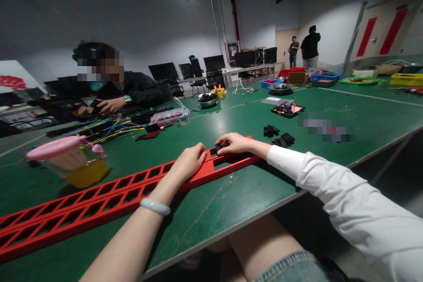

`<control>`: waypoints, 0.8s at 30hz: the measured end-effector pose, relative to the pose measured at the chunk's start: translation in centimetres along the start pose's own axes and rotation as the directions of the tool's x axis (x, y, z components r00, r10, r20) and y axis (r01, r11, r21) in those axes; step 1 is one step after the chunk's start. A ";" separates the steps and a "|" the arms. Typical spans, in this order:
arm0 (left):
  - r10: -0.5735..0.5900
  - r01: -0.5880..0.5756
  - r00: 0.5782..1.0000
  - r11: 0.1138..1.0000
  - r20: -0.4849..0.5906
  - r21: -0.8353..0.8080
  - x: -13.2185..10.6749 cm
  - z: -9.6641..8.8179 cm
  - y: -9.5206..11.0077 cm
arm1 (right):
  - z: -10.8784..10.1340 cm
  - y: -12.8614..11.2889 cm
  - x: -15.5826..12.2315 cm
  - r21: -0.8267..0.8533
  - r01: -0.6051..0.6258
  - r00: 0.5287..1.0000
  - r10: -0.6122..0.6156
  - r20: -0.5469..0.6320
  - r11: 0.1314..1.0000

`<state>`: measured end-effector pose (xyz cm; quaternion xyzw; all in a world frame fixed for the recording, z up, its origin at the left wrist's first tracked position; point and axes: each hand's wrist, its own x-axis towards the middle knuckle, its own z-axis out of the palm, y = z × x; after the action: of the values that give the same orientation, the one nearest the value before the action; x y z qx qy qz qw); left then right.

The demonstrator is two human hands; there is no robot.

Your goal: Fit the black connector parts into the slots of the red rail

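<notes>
A long red frame with rows of slanted openings lies across the green table, running from the left edge towards the middle. My left hand, a pale bangle on its wrist, grips the frame near its right part with curled fingers. Just right of it, my right hand pinches a small black part between thumb and fingers, over an opening of the frame. Whether that part touches the frame I cannot tell. Several similar black blocks lie in a loose group beyond my right wrist.
A pink-lidded jug of orange liquid stands beyond the frame at left. Across the table a person handles something dark near bundled cables. Farther off are a metal bowl and a black tray. The table's edge runs before my legs.
</notes>
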<state>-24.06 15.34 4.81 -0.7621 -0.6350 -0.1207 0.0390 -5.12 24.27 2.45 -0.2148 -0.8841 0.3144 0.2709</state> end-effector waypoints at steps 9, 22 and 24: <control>-0.015 0.015 1.000 1.000 0.014 0.019 0.0 -0.1 0.2 | 0.1 0.0 0.2 -0.029 0.008 1.000 -0.008 0.002 1.000; 0.020 -0.020 1.000 1.000 -0.004 0.002 0.0 0.0 -0.1 | 0.0 -0.2 0.1 -0.035 -0.013 1.000 0.012 -0.017 0.999; 0.010 -0.010 1.000 1.000 0.003 0.006 0.1 0.0 0.0 | -0.1 -0.3 0.1 -0.042 -0.013 1.000 0.012 -0.013 0.999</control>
<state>-24.06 15.40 4.82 -0.7651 -0.6317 -0.1176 0.0409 -5.23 24.16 2.71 -0.2279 -0.8875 0.2958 0.2700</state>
